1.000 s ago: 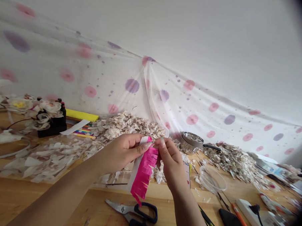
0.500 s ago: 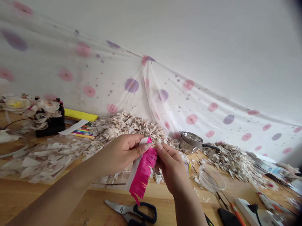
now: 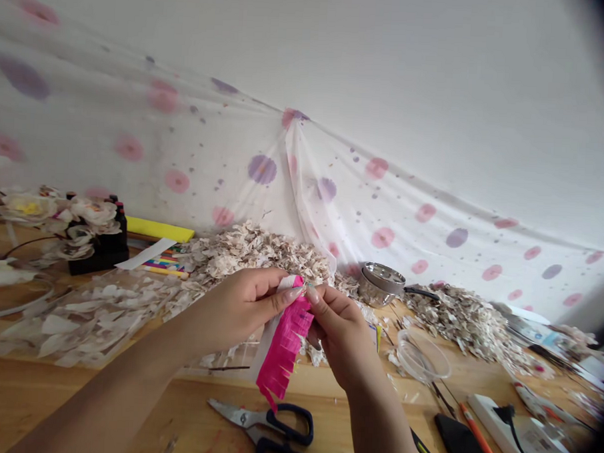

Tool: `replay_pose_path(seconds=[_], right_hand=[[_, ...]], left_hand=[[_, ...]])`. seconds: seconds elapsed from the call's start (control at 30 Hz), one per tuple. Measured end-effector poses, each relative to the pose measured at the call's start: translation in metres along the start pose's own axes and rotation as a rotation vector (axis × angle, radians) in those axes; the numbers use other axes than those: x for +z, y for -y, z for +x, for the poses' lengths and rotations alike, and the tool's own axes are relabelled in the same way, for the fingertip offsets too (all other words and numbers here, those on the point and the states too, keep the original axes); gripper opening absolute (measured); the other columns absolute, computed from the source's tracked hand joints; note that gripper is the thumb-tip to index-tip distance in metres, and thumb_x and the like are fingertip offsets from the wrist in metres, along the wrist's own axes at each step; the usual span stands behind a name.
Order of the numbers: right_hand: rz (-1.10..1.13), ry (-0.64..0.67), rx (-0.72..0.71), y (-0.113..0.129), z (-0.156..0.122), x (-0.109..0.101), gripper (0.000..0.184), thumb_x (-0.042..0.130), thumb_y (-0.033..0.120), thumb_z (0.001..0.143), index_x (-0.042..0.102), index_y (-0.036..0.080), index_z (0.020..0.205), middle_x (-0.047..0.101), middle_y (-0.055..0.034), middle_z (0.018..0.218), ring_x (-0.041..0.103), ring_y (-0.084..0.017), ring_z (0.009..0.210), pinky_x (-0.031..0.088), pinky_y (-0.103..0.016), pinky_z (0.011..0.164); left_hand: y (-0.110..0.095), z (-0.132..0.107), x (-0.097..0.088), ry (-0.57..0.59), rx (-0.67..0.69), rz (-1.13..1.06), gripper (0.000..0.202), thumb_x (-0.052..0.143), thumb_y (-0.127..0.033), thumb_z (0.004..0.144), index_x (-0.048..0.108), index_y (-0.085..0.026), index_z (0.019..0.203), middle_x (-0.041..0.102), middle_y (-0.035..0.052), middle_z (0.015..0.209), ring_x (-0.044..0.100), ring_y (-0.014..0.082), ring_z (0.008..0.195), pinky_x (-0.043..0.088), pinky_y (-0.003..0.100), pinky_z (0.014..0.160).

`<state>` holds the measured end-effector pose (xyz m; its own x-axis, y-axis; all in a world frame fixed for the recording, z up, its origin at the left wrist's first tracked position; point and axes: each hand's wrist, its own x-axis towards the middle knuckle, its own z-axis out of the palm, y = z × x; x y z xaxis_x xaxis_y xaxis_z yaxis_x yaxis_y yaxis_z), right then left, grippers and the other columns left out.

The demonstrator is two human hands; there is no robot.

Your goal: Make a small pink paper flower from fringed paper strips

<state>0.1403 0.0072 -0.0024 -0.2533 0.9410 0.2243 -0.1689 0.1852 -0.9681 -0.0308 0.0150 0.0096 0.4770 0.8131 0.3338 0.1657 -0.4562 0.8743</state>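
Right hand [image 3: 346, 327], moved closer to left hand [image 3: 251, 300] since earlier, pinches the upper edge of one fringed magenta crepe-paper strip [image 3: 283, 346], top clamped by the latter, length hanging below both.

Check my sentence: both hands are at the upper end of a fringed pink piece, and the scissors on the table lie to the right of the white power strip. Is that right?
No: the head view shows the scissors to the left of the white power strip. The rest stands: left hand and right hand are at the upper end of the fringed pink piece.
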Motion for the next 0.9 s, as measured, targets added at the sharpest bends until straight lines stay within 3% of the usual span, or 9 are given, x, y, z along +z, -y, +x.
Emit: replay_pose_path(seconds=[0.1, 0.17, 0.3, 0.43, 0.9], right_hand=[[0.04, 0.01, 0.013, 0.0006, -0.0002, 0.0, 0.039, 0.066, 0.049, 0.079, 0.054, 0.016, 0.062, 0.048, 0.0061, 0.045, 0.036, -0.004, 0.037, 0.022, -0.019, 0.039], [0.093, 0.03, 0.095, 0.0015, 0.0004, -0.0004, 0.045, 0.061, 0.055, 0.081, 0.053, 0.016, 0.06, 0.05, 0.0049, 0.043, 0.034, -0.004, 0.034, 0.018, -0.018, 0.035], [0.219, 0.096, 0.239, 0.0034, 0.0029, -0.0008, 0.05, 0.057, 0.062, 0.079, 0.051, 0.017, 0.058, 0.047, 0.0059, 0.038, 0.027, -0.003, 0.029, 0.01, -0.018, 0.03], [0.267, 0.119, 0.253, 0.0027, 0.0042, -0.0004, 0.047, 0.061, 0.059, 0.078, 0.051, 0.017, 0.058, 0.046, 0.0072, 0.038, 0.028, -0.003, 0.029, 0.011, -0.017, 0.029], [0.311, 0.041, 0.237, 0.0064, 0.0032, 0.002, 0.038, 0.071, 0.046, 0.07, 0.053, 0.016, 0.054, 0.045, 0.0068, 0.035, 0.029, -0.002, 0.029, 0.011, -0.015, 0.028]], left_hand=[[-0.0011, -0.0016, -0.0015, -0.039, 0.041, 0.141, 0.034, 0.042, -0.046, 0.093, 0.061, -0.019, 0.086, 0.064, 0.0017, 0.072, 0.06, 0.0162, 0.065, 0.047, 0.025, 0.056], [-0.0013, -0.0024, -0.0031, -0.09, 0.119, 0.337, 0.03, 0.042, -0.04, 0.093, 0.062, -0.019, 0.085, 0.065, 0.001, 0.072, 0.06, 0.0155, 0.064, 0.046, 0.024, 0.057], [0.0021, -0.0019, -0.0045, -0.21, 0.395, 0.742, 0.023, 0.044, -0.019, 0.089, 0.065, -0.02, 0.096, 0.072, 0.0047, 0.087, 0.065, 0.019, 0.08, 0.049, 0.029, 0.072], [0.0065, -0.0003, -0.0036, -0.277, 0.608, 0.892, 0.032, 0.038, -0.009, 0.087, 0.066, -0.018, 0.099, 0.074, 0.0071, 0.089, 0.067, 0.0194, 0.086, 0.052, 0.031, 0.077], [0.004, -0.0022, -0.0026, -0.268, 0.666, 0.936, 0.03, 0.039, -0.005, 0.086, 0.066, -0.012, 0.1, 0.074, 0.009, 0.087, 0.069, 0.0222, 0.082, 0.054, 0.034, 0.073]])
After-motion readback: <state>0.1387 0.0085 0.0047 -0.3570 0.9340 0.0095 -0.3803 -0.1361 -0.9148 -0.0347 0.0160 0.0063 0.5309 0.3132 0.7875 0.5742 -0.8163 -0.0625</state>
